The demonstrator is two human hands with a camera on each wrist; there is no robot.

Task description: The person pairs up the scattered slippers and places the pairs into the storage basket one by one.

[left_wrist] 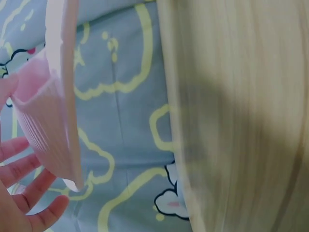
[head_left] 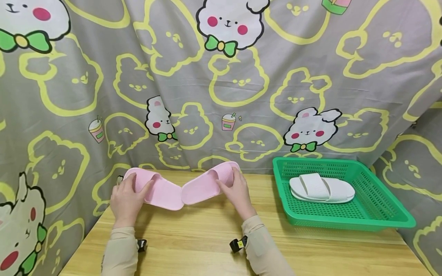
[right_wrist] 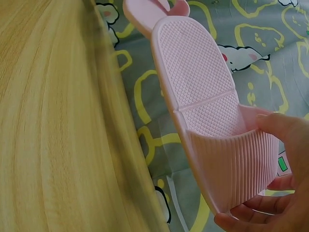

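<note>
Two pink slippers are held up close over the back of the table, their heel ends meeting in the middle in the head view. My left hand (head_left: 126, 199) grips the left pink slipper (head_left: 165, 194) by its ribbed strap. In the left wrist view that slipper (left_wrist: 63, 111) shows edge-on, thumb at the strap's opening and the fingers spread along its outside. The right pink slipper (head_left: 200, 189) is in my right hand (head_left: 237, 191), which pinches its strap. Its textured footbed (right_wrist: 193, 63) faces the right wrist camera, with the thumb at the strap's edge and fingers round the toe end.
At the right of the wooden table (head_left: 193, 245) stands a green plastic basket (head_left: 345, 225). White slippers (head_left: 340, 189) lie inside it, one on top of another. A grey patterned curtain (head_left: 193, 84) hangs directly behind the table's back edge.
</note>
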